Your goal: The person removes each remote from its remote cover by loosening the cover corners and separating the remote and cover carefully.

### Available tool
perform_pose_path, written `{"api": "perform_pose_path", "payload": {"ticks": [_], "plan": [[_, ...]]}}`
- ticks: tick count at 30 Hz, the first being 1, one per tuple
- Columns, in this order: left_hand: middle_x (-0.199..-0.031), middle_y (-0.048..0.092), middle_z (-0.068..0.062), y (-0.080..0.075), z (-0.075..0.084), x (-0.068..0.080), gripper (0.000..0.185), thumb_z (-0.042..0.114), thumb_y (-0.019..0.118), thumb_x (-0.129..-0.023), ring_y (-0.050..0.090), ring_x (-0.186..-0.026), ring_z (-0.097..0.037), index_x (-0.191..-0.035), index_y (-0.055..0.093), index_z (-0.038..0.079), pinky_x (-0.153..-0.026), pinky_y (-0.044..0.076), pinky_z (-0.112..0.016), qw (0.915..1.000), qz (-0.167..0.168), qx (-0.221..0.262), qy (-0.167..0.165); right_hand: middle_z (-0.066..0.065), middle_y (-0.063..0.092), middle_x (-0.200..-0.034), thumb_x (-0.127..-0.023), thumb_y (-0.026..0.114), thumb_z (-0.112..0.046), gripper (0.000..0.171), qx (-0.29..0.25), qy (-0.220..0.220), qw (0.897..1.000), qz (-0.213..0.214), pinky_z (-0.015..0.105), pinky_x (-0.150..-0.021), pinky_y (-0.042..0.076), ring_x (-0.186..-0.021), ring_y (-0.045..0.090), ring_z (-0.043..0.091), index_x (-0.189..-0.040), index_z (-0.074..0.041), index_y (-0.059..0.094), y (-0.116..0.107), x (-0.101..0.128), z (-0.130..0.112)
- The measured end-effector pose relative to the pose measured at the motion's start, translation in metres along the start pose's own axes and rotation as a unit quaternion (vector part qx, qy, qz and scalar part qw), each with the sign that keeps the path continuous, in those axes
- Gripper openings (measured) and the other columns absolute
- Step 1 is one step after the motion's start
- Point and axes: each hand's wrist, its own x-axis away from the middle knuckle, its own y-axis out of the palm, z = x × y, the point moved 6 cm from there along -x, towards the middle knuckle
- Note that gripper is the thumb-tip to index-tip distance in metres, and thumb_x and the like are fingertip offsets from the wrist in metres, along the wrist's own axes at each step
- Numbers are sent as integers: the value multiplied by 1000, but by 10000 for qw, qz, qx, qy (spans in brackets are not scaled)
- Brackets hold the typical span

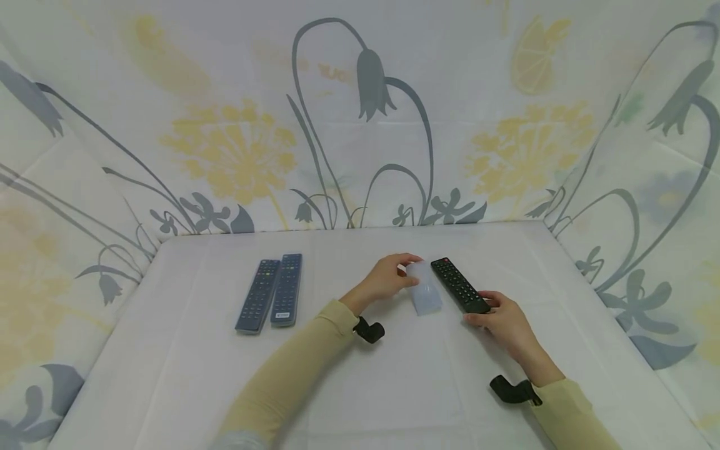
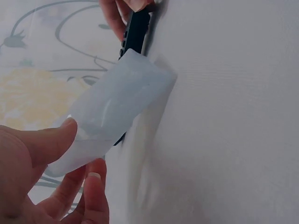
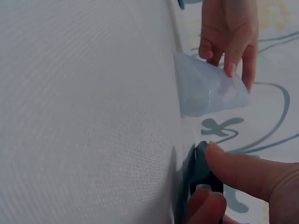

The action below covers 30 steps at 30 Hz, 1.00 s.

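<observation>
Left hand (image 1: 389, 278) is pinching a pale, translucent, flat plastic sleeve (image 1: 429, 297) by its far end, thumb against fingers; the sleeve is looking empty. Right hand (image 1: 506, 322) is gripping the near end of a black oblong remote with rows of buttons (image 1: 458, 284), which is lying bare just beside the sleeve, not inside it. Over to the left, on the white cloth-covered table (image 1: 365, 387), a long blue-grey remote (image 1: 259, 297) and a white-labelled blue-grey remote (image 1: 287, 290) are resting side by side, apparently already sleeved. Judgement: two seemingly covered, the black one remaining uncovered.
</observation>
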Motion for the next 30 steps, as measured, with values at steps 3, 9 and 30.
{"api": "perform_pose_path", "payload": {"ticks": [3, 9, 30], "plan": [[-122, 62, -8, 2, -3, -1, 42, 13, 75, -90, 62, -96, -14, -130, 65, 14, -75, 50, -24, 9993, 356, 64, -96, 31, 52, -129, -82, 82, -22, 77, 124, -13, 9999, 19, 35, -81, 42, -105, 53, 34, -142, 8, 44, 1, 0, 0], [-108, 68, -6, 9, -11, -6, 35, 7, 78, -85, 67, -90, -14, -119, 69, 8, -72, 54, -22, 9923, 1066, 526, -362, 29, 54, -123, -81, 82, -25, 76, 294, 23, 9995, 59, 38, -81, 41, -104, 53, 35, -141, 6, 46, 4, -2, 0], [-108, 69, -1, 22, -13, -11, 37, 19, 78, -87, 61, -81, -7, -122, 70, 9, -72, 48, -23, 9877, 1286, 175, -867, 23, 58, -113, -79, 84, -38, 76, 649, -4, 9979, 25, 30, -67, 48, -88, 58, 27, -130, 9, 52, 10, -3, -4]]}}
